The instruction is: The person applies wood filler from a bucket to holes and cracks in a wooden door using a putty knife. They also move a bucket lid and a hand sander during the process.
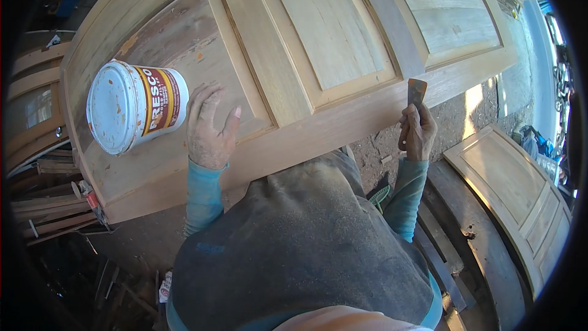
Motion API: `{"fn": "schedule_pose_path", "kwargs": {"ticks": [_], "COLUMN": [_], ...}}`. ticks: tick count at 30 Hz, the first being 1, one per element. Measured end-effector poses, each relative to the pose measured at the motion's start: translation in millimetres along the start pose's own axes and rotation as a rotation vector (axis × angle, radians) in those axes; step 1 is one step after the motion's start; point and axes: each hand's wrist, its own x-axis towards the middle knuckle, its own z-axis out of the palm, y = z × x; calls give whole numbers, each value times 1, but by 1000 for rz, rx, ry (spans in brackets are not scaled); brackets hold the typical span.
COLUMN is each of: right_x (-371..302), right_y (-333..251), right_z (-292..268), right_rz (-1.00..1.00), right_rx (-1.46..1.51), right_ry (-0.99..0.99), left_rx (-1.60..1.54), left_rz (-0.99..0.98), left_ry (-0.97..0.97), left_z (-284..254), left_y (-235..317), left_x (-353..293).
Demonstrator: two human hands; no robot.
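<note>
A large panelled wooden door [361, 107] lies flat in front of me. On its left panel a white plastic tub of wood filler [162, 99] rests on its side, its stained lid turned to the left. My left hand [210, 124] is beside the tub's base, fingers spread over the door, holding nothing; whether a fingertip touches the tub I cannot tell. At the door's near edge, my right hand [418, 130] grips a putty knife [416, 91] by its handle. The blade points up and away from me, with brownish smears on it.
A second panelled door [508, 171] leans at the right, beside dark curved boards [478, 239]. Stacked timber and frames [46, 208] crowd the left side. Dirt floor [380, 150] shows between the big door and the right-hand pieces. A green plastic item [380, 196] lies near my right forearm.
</note>
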Motion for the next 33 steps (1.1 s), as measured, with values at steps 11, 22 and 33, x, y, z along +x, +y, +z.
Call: {"fn": "schedule_pose_path", "kwargs": {"ticks": [11, 22, 33], "right_x": [90, 78, -21], "right_y": [10, 2, -12], "right_z": [-46, -26, 45], "right_rz": [22, -11, 60], "right_rx": [124, 23, -90], "right_ry": [-157, -271, -367], "left_rx": [96, 203, 14], "left_rz": [-462, -544, -563], "left_ry": [-61, 8, 164], "left_z": [88, 70, 27], "left_y": [47, 33, -23], "left_x": [-85, -117, -156]}}
